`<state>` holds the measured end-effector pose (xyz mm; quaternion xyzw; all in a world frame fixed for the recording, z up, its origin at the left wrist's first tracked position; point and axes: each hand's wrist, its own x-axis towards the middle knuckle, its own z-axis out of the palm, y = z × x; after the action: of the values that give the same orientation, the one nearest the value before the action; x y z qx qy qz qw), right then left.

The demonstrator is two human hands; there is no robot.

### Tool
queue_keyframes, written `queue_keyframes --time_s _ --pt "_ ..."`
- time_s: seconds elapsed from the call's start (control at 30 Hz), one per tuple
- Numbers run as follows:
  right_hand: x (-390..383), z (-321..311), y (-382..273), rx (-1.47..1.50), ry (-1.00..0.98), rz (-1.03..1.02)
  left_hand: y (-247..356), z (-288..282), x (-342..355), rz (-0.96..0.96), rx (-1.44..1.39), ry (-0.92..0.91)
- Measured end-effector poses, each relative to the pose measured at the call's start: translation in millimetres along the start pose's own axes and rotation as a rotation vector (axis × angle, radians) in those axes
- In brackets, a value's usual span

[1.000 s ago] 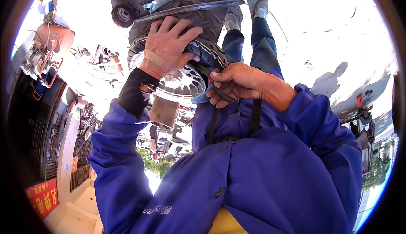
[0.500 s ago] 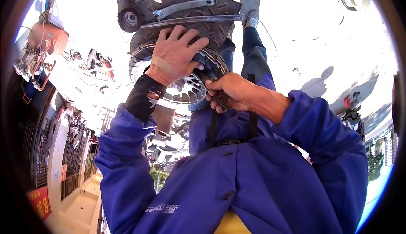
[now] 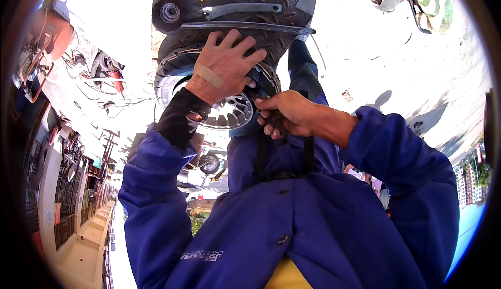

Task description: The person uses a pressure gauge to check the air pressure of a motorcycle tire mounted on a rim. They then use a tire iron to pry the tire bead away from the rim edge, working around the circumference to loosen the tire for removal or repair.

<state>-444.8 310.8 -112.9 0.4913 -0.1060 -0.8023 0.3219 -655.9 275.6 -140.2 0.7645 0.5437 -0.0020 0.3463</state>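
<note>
A black tyre [image 3: 175, 63] sits around a silver spoked wheel rim [image 3: 233, 112] in front of me, on a dark patterned rubber mat. My left hand [image 3: 223, 72], with a tan plaster near the wrist, lies across the tyre's upper side. Its fingers are spread and hold nothing; the palm hides part of the rim. At the right edge of the wheel, my right hand [image 3: 289, 114] is closed. Something dark shows among its fingers, but its kind is hidden. Just beyond the left fingertips lies a long metal bar [image 3: 250, 27].
On the dark mat [image 3: 297, 7] also lie a flat grey lever [image 3: 242, 10] and a round black part with a metal centre [image 3: 169, 13]. Cables and a red-handled tool [image 3: 116, 81] are on the ground to the left, near an orange tank [image 3: 55, 36].
The whole view has shifted slightly, with the mat and its tools appearing farther right. Both hands keep nearly the same places on the wheel, the left spread and the right closed.
</note>
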Motion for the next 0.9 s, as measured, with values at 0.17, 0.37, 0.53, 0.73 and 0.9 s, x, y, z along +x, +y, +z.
queue_keyframes --time_s 0.17,0.37,0.53,0.73,0.9 --pt "-10.7 13.6 1.0 0.048 0.057 0.008 0.3 2.9 -0.5 0.003 -0.017 0.037" --pt "-5.0 17.0 11.7 0.032 0.103 -0.014 -1.8 5.0 -4.3 0.006 -0.009 0.092" --pt "-4.5 26.8 16.0 0.028 0.165 -0.069 -1.7 7.6 -4.0 0.003 0.002 0.093" --pt "-0.1 31.1 25.3 0.012 0.212 -0.144 -1.6 9.5 -5.2 0.002 -0.006 0.114" --pt "0.1 33.7 32.0 0.010 0.240 -0.184 -3.1 11.6 -6.1 0.017 -0.005 0.140"
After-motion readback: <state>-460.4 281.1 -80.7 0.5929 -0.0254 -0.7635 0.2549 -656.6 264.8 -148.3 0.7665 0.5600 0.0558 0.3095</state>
